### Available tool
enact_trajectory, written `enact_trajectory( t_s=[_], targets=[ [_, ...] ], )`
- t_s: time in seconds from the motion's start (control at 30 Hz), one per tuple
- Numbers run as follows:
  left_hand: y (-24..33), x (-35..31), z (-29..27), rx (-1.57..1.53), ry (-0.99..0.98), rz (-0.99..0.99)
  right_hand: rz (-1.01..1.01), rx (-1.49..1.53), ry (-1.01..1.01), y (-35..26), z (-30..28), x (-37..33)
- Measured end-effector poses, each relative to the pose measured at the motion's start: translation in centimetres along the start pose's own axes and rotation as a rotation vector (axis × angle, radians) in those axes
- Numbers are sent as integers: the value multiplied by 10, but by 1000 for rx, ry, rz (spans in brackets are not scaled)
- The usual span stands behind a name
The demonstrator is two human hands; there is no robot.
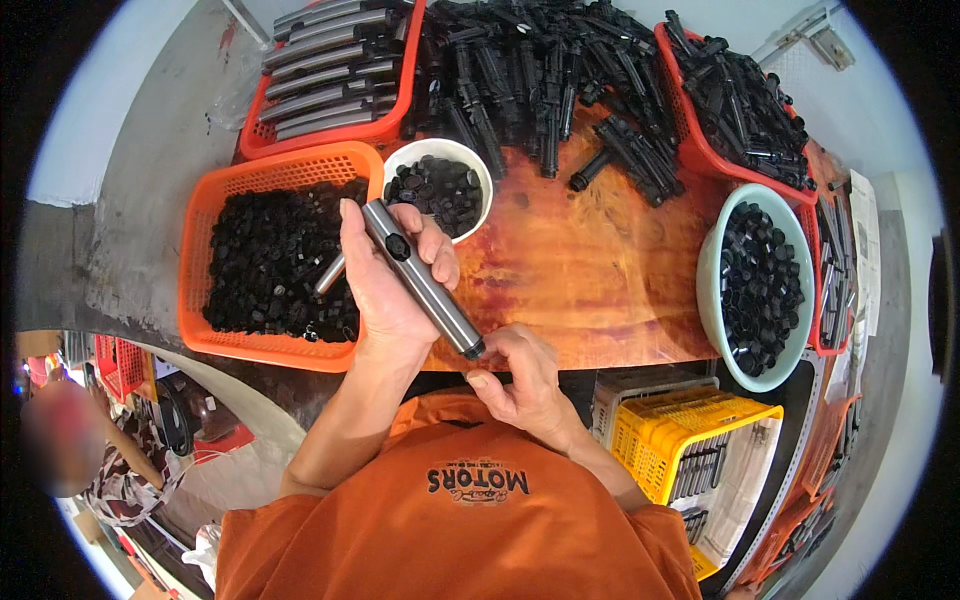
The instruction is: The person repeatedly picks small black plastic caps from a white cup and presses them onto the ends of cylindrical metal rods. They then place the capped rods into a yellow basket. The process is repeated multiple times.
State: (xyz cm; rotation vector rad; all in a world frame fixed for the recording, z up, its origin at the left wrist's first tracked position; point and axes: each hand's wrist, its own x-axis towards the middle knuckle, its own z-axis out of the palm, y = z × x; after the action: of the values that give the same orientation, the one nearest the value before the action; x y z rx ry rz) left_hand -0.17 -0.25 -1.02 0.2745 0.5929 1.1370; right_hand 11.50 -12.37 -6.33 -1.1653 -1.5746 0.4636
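Note:
A silver metal tube (pixel 428 285) with black ends and a black oval button lies slanted across my left hand (pixel 385 310), whose thumb and fingers close round it. It looks like a flashlight body. A thinner silver rod (pixel 330 274) sticks out beside that hand, over the orange basket; whether the hand holds it is hidden. At the tube's lower black end is my right hand (pixel 522 385), fingers curled and the thumb close to the forefinger. Anything small between those fingertips cannot be made out.
An orange basket (pixel 190 270) and a white bowl (pixel 486 205) hold small black caps. Behind are a red basket (pixel 405 100) of silver tubes and heaped black parts (pixel 540 90). At right stand a red basket (pixel 690 120), a pale bowl (pixel 712 290) and, lower, a yellow crate (pixel 640 450).

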Motion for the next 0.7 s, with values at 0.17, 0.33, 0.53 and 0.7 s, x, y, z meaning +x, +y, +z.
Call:
enact_trajectory(
  t_s=[0.17,0.33,0.53,0.7],
  targets=[
    [2,3,-1,21,50,-35,27,75,1,1,-3,-3],
    [2,1,0,37,90,-135,10,105,48,6,-5,-10],
    [-7,-1,3,50,190,-176,-165,96,212,5,-2,11],
    [-12,-7,-2,51,216,-204,-320,-8,42,-15,6,39]
  ],
)
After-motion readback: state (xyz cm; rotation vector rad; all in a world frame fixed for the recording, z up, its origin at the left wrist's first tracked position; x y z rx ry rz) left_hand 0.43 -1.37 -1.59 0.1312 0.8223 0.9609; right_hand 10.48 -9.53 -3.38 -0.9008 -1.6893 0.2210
